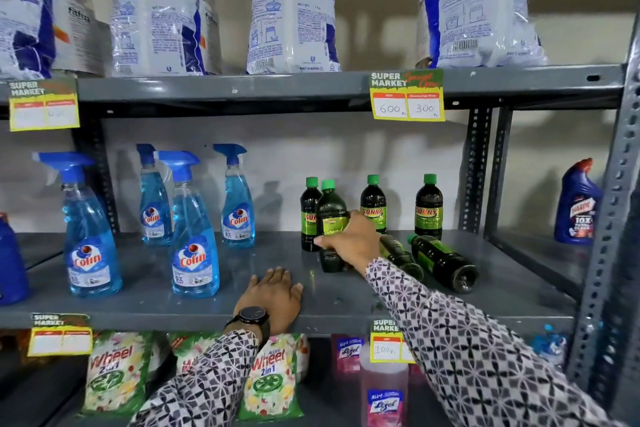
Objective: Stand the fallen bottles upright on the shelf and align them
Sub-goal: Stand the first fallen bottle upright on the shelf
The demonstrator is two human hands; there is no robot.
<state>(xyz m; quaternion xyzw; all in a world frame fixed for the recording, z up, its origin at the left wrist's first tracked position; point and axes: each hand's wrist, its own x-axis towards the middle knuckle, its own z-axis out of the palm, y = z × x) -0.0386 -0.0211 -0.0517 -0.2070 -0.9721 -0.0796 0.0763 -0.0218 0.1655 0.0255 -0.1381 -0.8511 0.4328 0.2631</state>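
Observation:
Dark green-capped Sunny bottles occupy the right half of the grey middle shelf (pixel 207 312). My right hand (pixel 349 241) is wrapped around one upright bottle (pixel 331 208), which stands just in front of another upright bottle (pixel 309 215). Two more stand at the back: one (pixel 373 204) and one (pixel 428 206). Two lie on their sides: one fallen bottle (pixel 443 262) with its base toward me, and another fallen bottle (pixel 398 253) partly hidden behind my wrist. My left hand (pixel 273 298) rests flat, palm down, on the shelf's front edge.
Several blue Colin spray bottles (pixel 194 239) stand on the left half of the shelf. A blue toilet-cleaner bottle (pixel 576 204) stands beyond the upright post (pixel 479 170) on the right. Detergent bags fill the shelf above; Wheel packets and Lizol bottles sit below.

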